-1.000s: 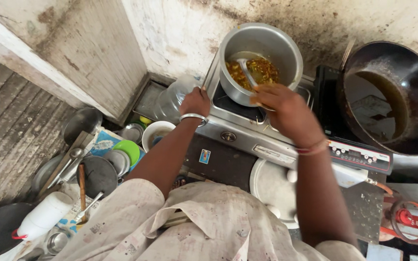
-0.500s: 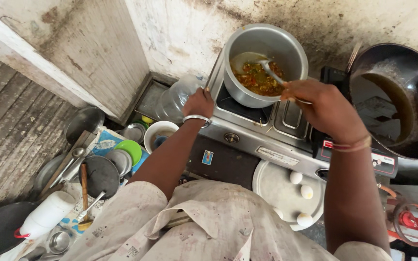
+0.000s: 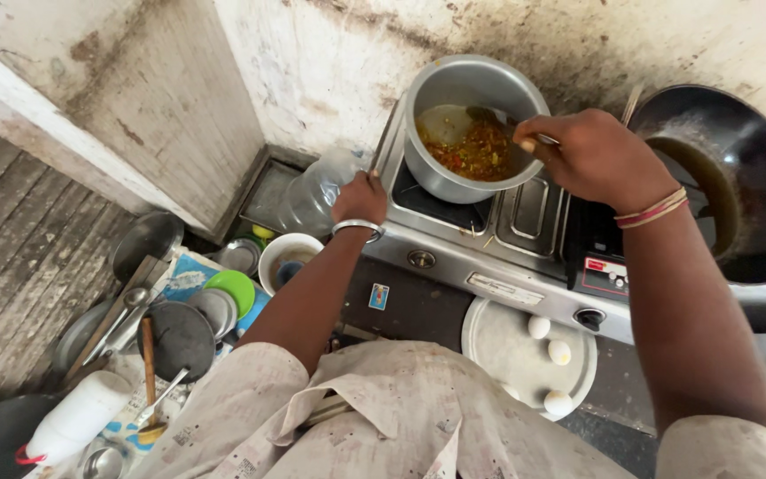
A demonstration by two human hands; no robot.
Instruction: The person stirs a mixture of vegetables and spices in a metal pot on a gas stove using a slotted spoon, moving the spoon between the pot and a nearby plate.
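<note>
Honestly, the clutter at far left is the first worry: a white plastic bottle [image 3: 77, 415], a dark lid [image 3: 181, 339], a wooden-handled tool [image 3: 147, 371] and a green dish [image 3: 232, 288] all crowd the low counter [image 3: 183, 273] beside the person's elbow, so a careless swing back could send something clattering down.

Next, the left hand [image 3: 361, 200] rests at the stove's left edge, touching the stove [image 3: 489, 266] just beside the pot; whether its fingers are curled round the pot's handle or only pressed against the metal I cannot tell. That metal is close to the burner and could burn if the hand lingers.

The steel pot [image 3: 467, 124] sits on the left burner, tilted slightly, holding a red and yellow mix. The right hand [image 3: 587, 155] has its fingers closed around a spoon [image 3: 503, 120] whose bowl is in the food. A hard stir might tip the pot or flick hot mix over the rim.

Below, 4 white eggs [image 3: 538, 327] lie loose on a round plate [image 3: 498, 350] and could roll off. At far right, a dark wok [image 3: 729, 177] of oil sits near the forearm, a splash risk.
</note>
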